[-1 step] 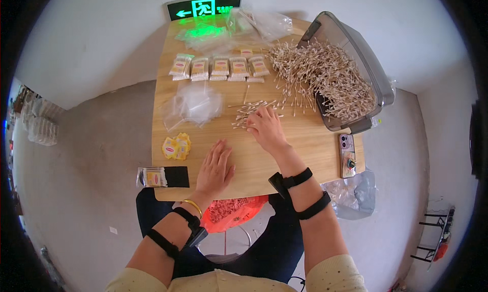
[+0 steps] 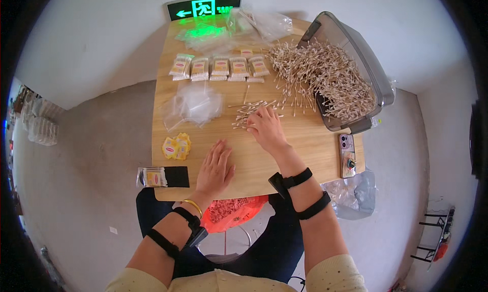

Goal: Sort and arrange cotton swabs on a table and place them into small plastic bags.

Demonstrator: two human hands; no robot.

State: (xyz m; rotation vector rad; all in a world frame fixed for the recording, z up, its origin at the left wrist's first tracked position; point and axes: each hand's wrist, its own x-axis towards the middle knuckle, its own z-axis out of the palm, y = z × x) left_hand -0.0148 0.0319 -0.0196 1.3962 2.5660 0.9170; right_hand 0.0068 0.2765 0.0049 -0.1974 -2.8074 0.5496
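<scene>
Fingers stretched out, my left hand (image 2: 215, 169) lies flat on the near part of the wooden table (image 2: 249, 165) and holds nothing. My right hand (image 2: 267, 130) is at a small loose group of cotton swabs (image 2: 245, 114), its fingers bent down and closed on some of them; the fingertips are partly hidden. Left of that group lies a stack of clear plastic bags (image 2: 195, 105). Yellow and white cards (image 2: 176, 147) are piled left of my left hand. At the left front corner, a clear bag of swabs with a card (image 2: 154, 177) rests partly on a black pad (image 2: 177, 176).
A tipped grey bin (image 2: 373, 63) at the far right spills a heap of cotton swabs (image 2: 330, 78). Filled swab packs (image 2: 220, 67) stand in a row at the back, before more clear bags (image 2: 259, 25). A phone (image 2: 347, 155) lies at the right edge; a red bag (image 2: 234, 213) hangs below the table.
</scene>
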